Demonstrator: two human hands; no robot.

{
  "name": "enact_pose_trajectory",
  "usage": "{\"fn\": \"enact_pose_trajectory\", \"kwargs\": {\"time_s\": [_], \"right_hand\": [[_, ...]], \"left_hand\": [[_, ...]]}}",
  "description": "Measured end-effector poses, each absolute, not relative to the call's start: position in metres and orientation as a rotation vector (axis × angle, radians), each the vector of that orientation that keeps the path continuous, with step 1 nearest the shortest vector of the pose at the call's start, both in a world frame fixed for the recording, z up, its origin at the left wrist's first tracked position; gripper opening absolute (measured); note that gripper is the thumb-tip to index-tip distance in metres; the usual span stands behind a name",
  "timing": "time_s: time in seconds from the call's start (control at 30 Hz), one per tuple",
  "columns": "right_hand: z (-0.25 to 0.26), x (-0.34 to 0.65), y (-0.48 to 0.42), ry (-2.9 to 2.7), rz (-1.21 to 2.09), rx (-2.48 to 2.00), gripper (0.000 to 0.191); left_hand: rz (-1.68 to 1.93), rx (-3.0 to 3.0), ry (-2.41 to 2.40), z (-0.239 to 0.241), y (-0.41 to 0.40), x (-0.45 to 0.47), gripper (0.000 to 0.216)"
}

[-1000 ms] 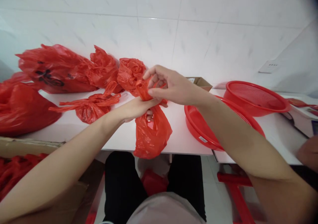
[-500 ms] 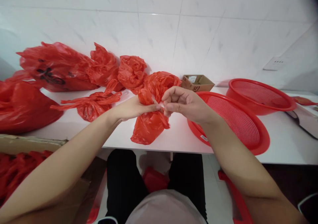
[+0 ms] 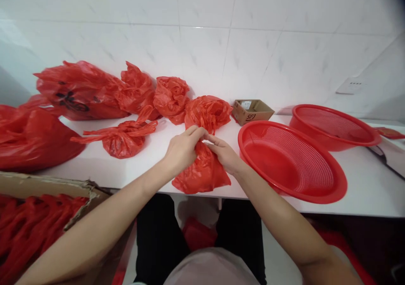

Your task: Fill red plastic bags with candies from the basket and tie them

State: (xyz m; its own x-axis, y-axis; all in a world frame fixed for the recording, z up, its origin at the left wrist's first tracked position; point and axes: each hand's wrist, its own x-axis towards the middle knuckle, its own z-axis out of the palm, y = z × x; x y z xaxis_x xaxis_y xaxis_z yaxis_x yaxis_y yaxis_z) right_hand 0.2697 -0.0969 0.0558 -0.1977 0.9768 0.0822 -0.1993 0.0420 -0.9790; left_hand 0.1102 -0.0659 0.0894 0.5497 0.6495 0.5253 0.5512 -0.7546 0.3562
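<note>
**Left hand (image 3: pixel 181 152) and right hand (image 3: pixel 225 153) pinch the neck of a small red plastic bag (image 3: pixel 204 175)**

From here, both look narrowed on its bunched top, at the white tabletop's (image 3: pixel 98 171) near edge. Around that bag, a crumpled red plastic bundle (image 3: pixel 207 108) sits at twelve o'clock, an open brown cardboard box (image 3: pixel 243 116) at one, a round red perforated basin (image 3: pixel 311 167) at three.

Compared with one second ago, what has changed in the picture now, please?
The right hand has come down from above the left hand to its right side; the fingers of both now meet at the gathered neck of the red bag. The bag has not been released. The front red basket and the small cardboard box stayed in place.
</note>
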Motion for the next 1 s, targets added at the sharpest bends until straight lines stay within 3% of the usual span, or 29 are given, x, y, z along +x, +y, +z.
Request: {"fn": "enact_pose_trajectory", "kwargs": {"time_s": [0.1,0.23,0.33,0.43,0.63,0.83,1.0], "right_hand": [[0.053,0.267,-0.101,-1.13,1.498,-0.863,0.034],[0.049,0.275,-0.102,-1.25,1.433,-0.962,0.017],[0.05,0.278,-0.103,-1.429,0.948,-1.095,0.006],[0.052,0.277,-0.106,-1.544,0.457,-1.186,0.01],[0.022,0.291,-0.103,-1.465,0.206,-1.468,0.013],[-0.021,0.301,-0.084,-1.365,0.39,-1.623,0.013],[-0.029,0.273,-0.087,-1.434,0.51,-1.551,0.023]], "left_hand": [[1.152,2.577,0.984,0.082,-0.071,0.114,0.033],[1.126,2.355,0.842,0.075,-0.072,0.106,0.022],[1.05,2.279,0.832,0.073,-0.075,0.1,0.019],[0.948,2.285,0.882,0.074,-0.079,0.095,0.024],[0.909,2.073,1.126,0.039,-0.073,0.05,0.043],[1.163,1.637,1.293,-0.013,-0.081,0.02,0.044],[1.288,1.882,1.299,-0.018,-0.078,0.055,0.038]]}}
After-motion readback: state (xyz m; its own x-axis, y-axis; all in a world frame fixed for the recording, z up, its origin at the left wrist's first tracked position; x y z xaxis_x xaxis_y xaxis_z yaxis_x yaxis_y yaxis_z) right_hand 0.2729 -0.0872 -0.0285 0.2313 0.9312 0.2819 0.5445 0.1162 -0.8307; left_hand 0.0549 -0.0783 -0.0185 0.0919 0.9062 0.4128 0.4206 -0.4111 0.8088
